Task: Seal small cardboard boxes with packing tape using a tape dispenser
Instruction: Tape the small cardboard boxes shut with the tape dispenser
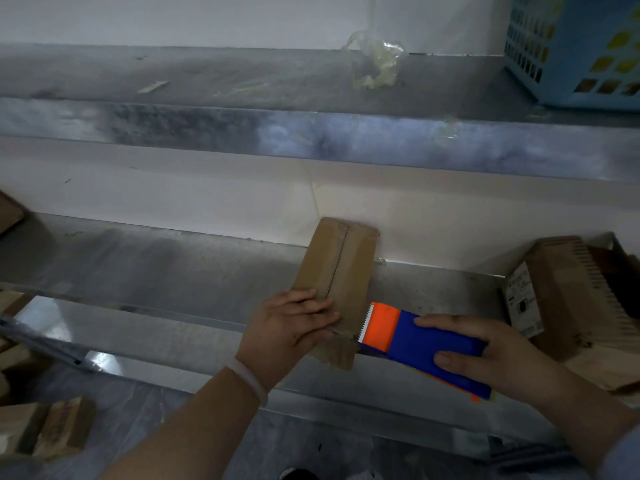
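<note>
A long, narrow cardboard box [341,268] lies on the steel shelf [173,271], its far end against the wall and its taped centre seam facing up. My left hand [294,323] presses flat on its near end, fingers across the seam. My right hand [485,351] grips a blue and orange tape dispenser [415,337]. The dispenser's toothed white blade touches the box's right edge near my left fingertips. I cannot make out the tape strip itself.
More cardboard boxes [571,292] stand at the right end of the shelf, one with a white label. Further boxes [45,424] lie low on the left. On the upper shelf sit a blue plastic basket [581,50] and a crumpled wad of clear tape [377,60].
</note>
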{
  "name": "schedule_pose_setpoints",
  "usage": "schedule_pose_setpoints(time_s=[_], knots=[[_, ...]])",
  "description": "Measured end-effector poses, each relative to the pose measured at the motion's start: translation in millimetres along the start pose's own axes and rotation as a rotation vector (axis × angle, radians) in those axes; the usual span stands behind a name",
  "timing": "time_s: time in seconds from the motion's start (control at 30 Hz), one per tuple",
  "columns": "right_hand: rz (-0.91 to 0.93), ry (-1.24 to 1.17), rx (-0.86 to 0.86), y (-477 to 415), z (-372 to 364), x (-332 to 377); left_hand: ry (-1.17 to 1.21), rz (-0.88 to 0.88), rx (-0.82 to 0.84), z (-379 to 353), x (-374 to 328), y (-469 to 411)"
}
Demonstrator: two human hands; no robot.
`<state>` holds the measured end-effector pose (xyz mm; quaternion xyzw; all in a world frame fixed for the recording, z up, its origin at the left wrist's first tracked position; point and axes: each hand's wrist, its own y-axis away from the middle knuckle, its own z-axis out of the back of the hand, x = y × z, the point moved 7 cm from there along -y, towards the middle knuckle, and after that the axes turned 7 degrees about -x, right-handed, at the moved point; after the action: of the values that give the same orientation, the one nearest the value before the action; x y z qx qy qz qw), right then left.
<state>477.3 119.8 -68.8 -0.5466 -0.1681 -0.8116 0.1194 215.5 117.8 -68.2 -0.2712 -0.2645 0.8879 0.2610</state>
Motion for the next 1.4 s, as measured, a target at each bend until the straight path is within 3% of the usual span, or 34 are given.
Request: schedule_pose_setpoints(time_s=[0.4, 0.53, 0.67, 0.77, 0.9, 1.0, 1.13, 1.23, 1.3, 1.4], knots=[[-0.075, 0.113, 0.067, 21.2, 37.4, 2.4, 0.011, 0.103, 0.023, -6.7, 11.8, 0.9], [-0.038, 0.429, -0.006, 10.4, 7.8, 6.6, 0.017, 0.135, 0.014, -5.2, 10.3, 1.0], [0.035, 0.942, 0.003, 5.0, -23.2, -9.6, -0.005, 0.129, 0.013, -2.6, 6.4, -0.7], [-0.039, 0.876, -0.143, 8.6, -6.9, -20.0, -0.009, 0.149, 0.033, -2.8, 6.6, -1.1], [0.068, 0.786, -0.413, -0.5, 30.8, -10.9, -0.012, 0.165, 0.027, -3.4, 3.0, 2.0], [0.102, 0.83, -0.434, -23.2, 44.5, -13.8, -0.05, 0.168, -0.002, -4.4, -4.9, 1.2], [0.072, 1.141, -0.431, -52.2, 55.8, -42.1, -0.066, 0.187, -0.039, -7.5, -12.0, 0.8], [-0.037, 1.386, -0.295, -66.4, 53.0, -72.7, -0.053, 0.196, -0.047, -8.6, -11.0, 1.2], [0.04, 1.446, -0.276, -67.9, 43.2, -83.2, -0.046, 0.202, -0.038, -9.0, -9.4, 1.5], [0.243, 1.367, -0.51, -58.0, 29.2, -71.6, -0.055, 0.209, -0.036, -8.8, -9.0, 0.8]])
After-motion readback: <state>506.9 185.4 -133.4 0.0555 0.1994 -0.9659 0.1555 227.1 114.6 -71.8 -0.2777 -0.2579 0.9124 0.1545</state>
